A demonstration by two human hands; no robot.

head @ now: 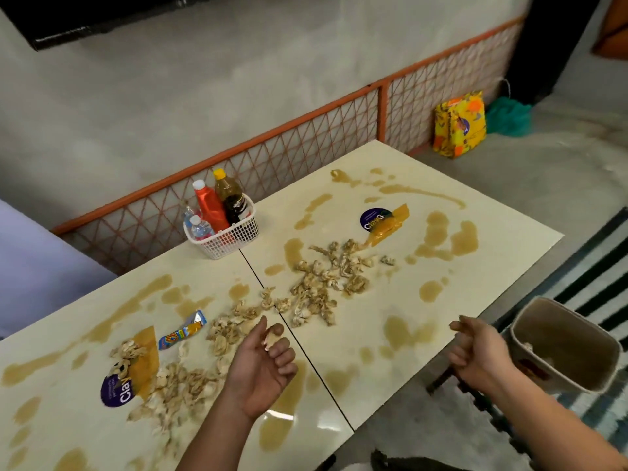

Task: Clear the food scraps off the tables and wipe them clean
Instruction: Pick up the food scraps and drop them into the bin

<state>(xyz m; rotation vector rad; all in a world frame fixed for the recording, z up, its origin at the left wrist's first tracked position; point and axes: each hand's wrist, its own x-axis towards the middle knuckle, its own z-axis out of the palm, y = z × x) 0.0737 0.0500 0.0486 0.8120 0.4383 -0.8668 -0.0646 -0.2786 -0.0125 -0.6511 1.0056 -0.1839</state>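
Observation:
Two cream tables (380, 338) stand pushed together, smeared with brown liquid. Pale food scraps (319, 287) lie in a loose band across both tops, with a thicker heap (176, 382) at the near left. My left hand (261, 365) hovers palm-up over the seam between the tables and pinches a pale scrap (271, 339) in its curled fingers. Off the table's right edge, my right hand (475, 355) has its fingers curled, and nothing shows in them. It overlaps the left rim of a beige bin (574, 338); I cannot tell if it touches the bin.
A white basket (226, 237) with sauce and water bottles stands at the far edge by an orange mesh fence. A candy wrapper (183, 331) and two purple stickers with tape (382, 220) (119, 389) lie on the tops. A yellow package (458, 125) sits on the floor.

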